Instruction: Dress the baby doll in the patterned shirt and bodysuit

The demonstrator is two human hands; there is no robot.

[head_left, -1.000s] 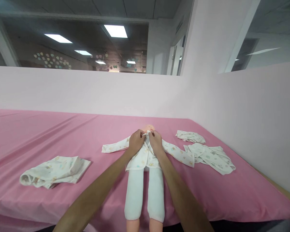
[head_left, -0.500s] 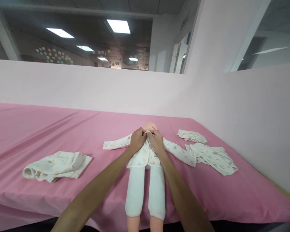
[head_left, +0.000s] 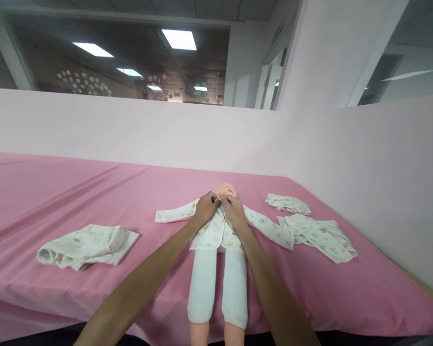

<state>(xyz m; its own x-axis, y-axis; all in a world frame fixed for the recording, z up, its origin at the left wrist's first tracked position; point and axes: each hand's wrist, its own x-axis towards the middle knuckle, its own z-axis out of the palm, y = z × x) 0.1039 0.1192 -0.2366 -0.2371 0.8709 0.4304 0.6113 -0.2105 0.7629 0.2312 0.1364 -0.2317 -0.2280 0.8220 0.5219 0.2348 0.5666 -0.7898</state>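
Observation:
On its back lies a baby doll [head_left: 201,298], legs toward me, in white leg coverings and a white printed baby jacket [head_left: 205,239]. The jacket's sleeves stretch out to both sides, and its lower front edges part slightly in the middle. At the neck, just below the doll's head [head_left: 224,188], my left hand [head_left: 207,207] pinches the left side of the jacket's collar. My right hand [head_left: 234,209] is closed on the collar's other side, close beside the left. Fingers hide most of the collar and any fastener there.
A folded printed garment [head_left: 88,245] lies on the pink sheet [head_left: 147,192] at left. Two more printed garments lie at right, one crumpled [head_left: 319,235] near the sleeve end and one folded [head_left: 288,203] behind it. A white wall [head_left: 166,134] borders the back.
The fingers of both hands have shifted slightly at the collar, still pinching it. The whole view has moved a little; the doll and garments lie as before.

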